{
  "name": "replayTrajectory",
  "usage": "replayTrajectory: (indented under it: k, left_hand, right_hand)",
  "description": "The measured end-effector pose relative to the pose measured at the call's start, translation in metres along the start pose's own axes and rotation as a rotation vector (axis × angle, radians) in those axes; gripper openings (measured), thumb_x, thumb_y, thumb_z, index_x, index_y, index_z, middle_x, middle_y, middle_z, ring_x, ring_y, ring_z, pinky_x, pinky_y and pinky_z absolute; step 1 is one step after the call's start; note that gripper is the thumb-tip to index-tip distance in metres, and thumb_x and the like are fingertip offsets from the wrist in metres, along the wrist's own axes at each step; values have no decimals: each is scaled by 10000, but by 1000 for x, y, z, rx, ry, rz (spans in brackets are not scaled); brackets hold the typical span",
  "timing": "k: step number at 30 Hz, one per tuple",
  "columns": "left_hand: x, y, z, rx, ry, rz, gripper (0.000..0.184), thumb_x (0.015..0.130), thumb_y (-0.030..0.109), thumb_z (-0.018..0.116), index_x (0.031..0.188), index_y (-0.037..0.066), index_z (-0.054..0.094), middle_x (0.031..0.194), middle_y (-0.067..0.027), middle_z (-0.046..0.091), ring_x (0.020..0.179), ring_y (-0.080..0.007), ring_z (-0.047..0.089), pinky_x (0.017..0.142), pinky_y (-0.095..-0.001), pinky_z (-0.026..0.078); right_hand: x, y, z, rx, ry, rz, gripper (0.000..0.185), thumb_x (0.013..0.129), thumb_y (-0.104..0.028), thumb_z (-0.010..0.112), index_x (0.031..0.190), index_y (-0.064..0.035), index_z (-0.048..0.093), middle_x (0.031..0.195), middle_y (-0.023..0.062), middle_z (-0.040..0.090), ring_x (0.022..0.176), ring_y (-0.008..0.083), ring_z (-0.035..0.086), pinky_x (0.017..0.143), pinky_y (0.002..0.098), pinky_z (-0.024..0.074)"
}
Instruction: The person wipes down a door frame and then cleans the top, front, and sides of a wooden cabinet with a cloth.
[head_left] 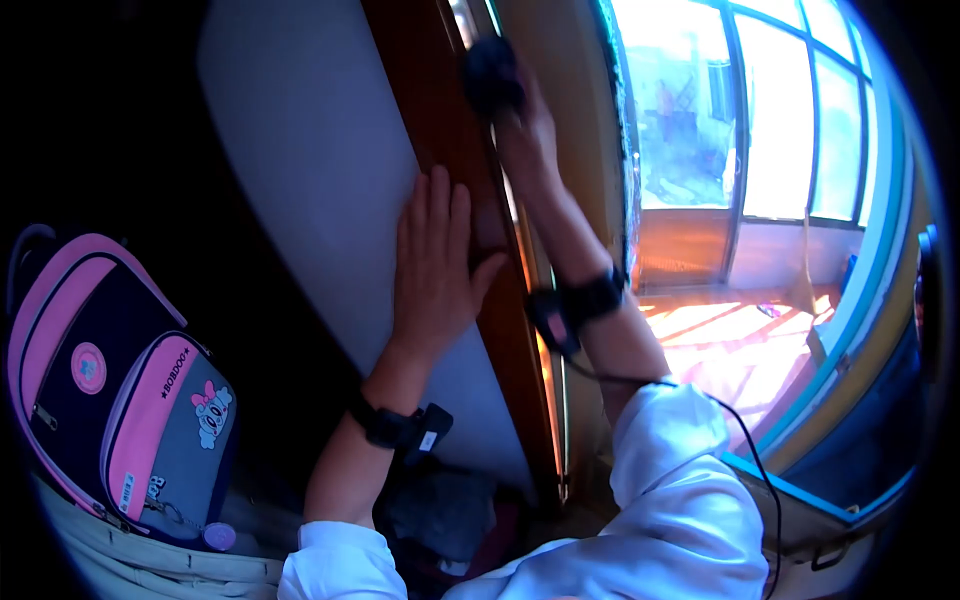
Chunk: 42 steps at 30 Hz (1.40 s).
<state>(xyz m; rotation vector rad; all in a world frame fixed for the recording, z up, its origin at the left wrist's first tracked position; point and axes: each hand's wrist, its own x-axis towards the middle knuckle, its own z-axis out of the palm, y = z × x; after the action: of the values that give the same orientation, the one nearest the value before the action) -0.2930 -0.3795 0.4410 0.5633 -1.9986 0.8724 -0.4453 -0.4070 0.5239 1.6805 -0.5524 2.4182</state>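
Firstly, cable (752,443): loose beside the right sleeve (665,440); snags if the arm swings wide. Left hand (432,270): flat, thumb out, on the wooden border (440,110); may slide under sideways push. Right hand (528,140): closed round dark object (493,78), blurred, high along the border; hasty motion could cause a slip. Windows (690,110): glare may mask the edge.

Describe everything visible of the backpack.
The backpack looks like fabric, dark with pink panels. It has a round pink badge, zips and a front pocket, pink and grey, lettered BOBDOO, with a cartoon animal. A round purple charm hangs low. It stands tilted at picture left, by pale material, untouched by hands.
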Motion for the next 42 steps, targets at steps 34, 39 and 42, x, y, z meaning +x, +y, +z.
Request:
replayTrajectory:
  k: [34,39,42]
  left_hand:
    - [0,-1,-5,-72,-50,22,755,900,488,410,1424,39,105,1454,-230,142,1343,-401,153,1080,-510,193]
    - [0,-1,-2,-84,-94,-1,771,890,486,430,1415,14,120,1462,-232,117,1353,-400,115,1086,-506,157]
    - [1,-2,-4,0,-174,-20,788,880,472,460,1416,13,109,1476,-223,65,1367,-380,65,1099,-487,92]
  right_hand:
    - [318,-78,97,71,-114,-73,418,900,-254,455,1291,-109,436,1166,145,547,1088,230,513,918,326,402]
    - [270,-74,75,151,-227,-64,423,895,-276,471,1291,-130,444,1148,137,557,1058,214,528,892,309,416]
    - [180,-49,35,35,-244,-203,343,887,-215,486,1208,-95,502,1033,103,595,862,168,567,710,267,442]
